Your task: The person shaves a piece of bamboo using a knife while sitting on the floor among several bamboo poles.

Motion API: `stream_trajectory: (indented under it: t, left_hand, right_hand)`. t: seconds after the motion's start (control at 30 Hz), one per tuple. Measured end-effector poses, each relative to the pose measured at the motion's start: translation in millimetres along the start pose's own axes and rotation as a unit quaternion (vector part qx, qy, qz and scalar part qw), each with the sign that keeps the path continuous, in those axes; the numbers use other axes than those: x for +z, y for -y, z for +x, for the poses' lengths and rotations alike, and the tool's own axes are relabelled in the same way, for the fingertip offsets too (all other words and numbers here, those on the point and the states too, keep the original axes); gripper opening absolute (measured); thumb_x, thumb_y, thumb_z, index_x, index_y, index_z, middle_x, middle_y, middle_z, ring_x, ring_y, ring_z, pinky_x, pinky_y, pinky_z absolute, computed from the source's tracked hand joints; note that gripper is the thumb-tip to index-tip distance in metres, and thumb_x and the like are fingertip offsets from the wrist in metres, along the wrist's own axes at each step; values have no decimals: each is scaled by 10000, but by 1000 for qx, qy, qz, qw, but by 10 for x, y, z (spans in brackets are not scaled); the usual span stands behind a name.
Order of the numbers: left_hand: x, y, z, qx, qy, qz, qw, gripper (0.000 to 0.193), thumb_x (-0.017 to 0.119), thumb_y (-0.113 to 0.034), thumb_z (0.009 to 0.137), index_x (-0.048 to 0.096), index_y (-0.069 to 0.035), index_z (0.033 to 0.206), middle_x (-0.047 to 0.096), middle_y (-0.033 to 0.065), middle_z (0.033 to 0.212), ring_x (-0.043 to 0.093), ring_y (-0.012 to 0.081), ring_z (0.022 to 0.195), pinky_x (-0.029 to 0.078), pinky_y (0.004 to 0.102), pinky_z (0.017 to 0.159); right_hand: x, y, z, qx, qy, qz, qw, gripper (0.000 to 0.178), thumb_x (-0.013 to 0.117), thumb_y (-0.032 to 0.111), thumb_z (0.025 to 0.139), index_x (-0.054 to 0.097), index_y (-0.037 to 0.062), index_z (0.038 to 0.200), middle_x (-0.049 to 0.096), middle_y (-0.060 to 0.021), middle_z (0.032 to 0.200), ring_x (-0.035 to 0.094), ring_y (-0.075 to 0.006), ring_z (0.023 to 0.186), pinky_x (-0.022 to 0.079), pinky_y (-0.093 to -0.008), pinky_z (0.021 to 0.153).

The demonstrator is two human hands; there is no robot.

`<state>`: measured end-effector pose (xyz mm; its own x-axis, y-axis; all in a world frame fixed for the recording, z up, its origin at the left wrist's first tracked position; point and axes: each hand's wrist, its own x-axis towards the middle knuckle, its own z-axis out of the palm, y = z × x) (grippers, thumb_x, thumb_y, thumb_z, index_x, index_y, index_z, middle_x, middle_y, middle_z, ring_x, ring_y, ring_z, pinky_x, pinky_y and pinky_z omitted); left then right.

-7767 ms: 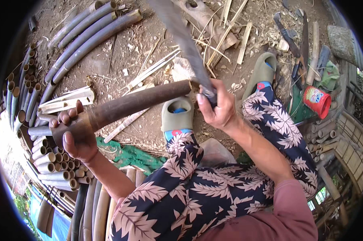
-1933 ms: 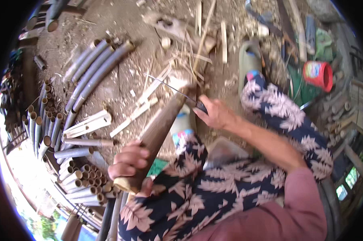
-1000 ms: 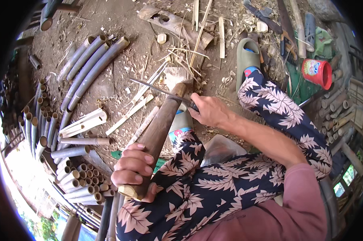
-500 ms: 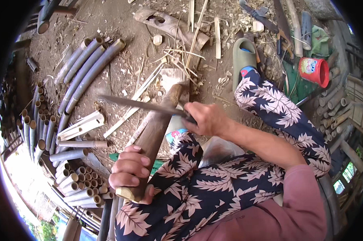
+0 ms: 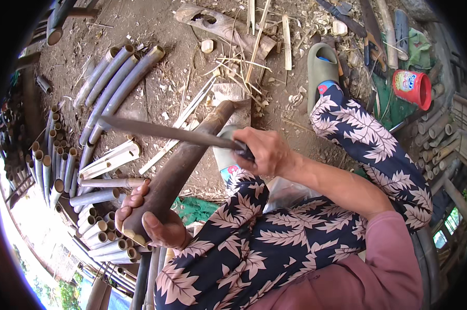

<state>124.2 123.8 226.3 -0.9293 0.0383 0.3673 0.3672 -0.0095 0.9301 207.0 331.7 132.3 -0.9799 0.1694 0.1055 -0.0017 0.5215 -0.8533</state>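
My left hand [image 5: 163,230] is wrapped around the near end of a thick, dark brown bamboo piece [image 5: 177,170], its thumb on the right side. The piece slants away from me, and its narrower far end meets a pale-topped wooden block [image 5: 232,93] on the ground. In my right hand [image 5: 267,153] is the dark handle of a long-bladed knife [image 5: 161,130]. The blade points left and crosses over the bamboo piece; whether it touches the surface I cannot tell. My right fingers are closed tightly on the handle.
Curved bamboo lengths [image 5: 122,90] and bundled cut bamboo tubes [image 5: 109,240] lie at the left. Split strips [image 5: 192,106] and shavings litter the dirt ahead. A hollowed log [image 5: 228,32] lies beyond. At the right are a red bucket [image 5: 421,90] and a handsaw [image 5: 373,49].
The bamboo piece's near end has swung left, and my left hand has shifted its grip, with the thumb now showing. The knife still crosses the piece, its tip further left.
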Motion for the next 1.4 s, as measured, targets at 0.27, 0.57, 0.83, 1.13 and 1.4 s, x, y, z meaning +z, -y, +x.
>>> stream_trajectory:
  t: [0.27, 0.57, 0.83, 1.13, 1.4]
  left_hand:
    - [-27, 40, -10, 4, -4, -16, 1000, 466, 681, -195, 821, 398, -43, 1159, 539, 156, 985, 577, 282, 962, 492, 498, 953]
    - [-143, 14, 17, -25, 5, 13, 1000, 568, 746, -296, 748, 446, -28, 1149, 424, 91, 1032, 500, 252, 997, 485, 406, 911]
    - [-551, 196, 325, -134, -115, -32, 984, 536, 670, -239, 840, 473, 3, 1276, 564, 133, 1163, 565, 258, 1092, 416, 400, 1005]
    - [-486, 506, 639, -185, -274, -52, 942, 425, 677, -375, 860, 575, -34, 1092, 643, 132, 1008, 622, 255, 952, 467, 407, 942]
    - [-755, 695, 729, -195, -166, -49, 965, 232, 647, -219, 872, 599, -36, 1007, 643, 117, 935, 624, 258, 935, 468, 410, 942]
  right_hand:
    - [88, -106, 42, 22, 55, -28, 998, 362, 492, 347, 973, 492, -13, 943, 600, -157, 644, 646, -349, 559, 549, -435, 488]
    - [133, -327, -82, 59, 106, -118, 985, 256, 570, 260, 933, 476, 23, 912, 595, -153, 661, 617, -301, 494, 513, -392, 412]
    - [209, -155, -160, -27, 54, -90, 994, 376, 547, 353, 957, 481, -9, 1032, 600, -149, 747, 643, -245, 570, 528, -358, 411]
    - [65, -657, -144, 218, 97, -65, 969, 396, 564, 364, 938, 523, 3, 1097, 661, -214, 824, 669, -398, 707, 536, -477, 601]
    - [176, -556, -65, 127, 70, -74, 987, 294, 566, 292, 935, 507, 21, 1033, 667, -196, 764, 678, -372, 652, 545, -430, 533]
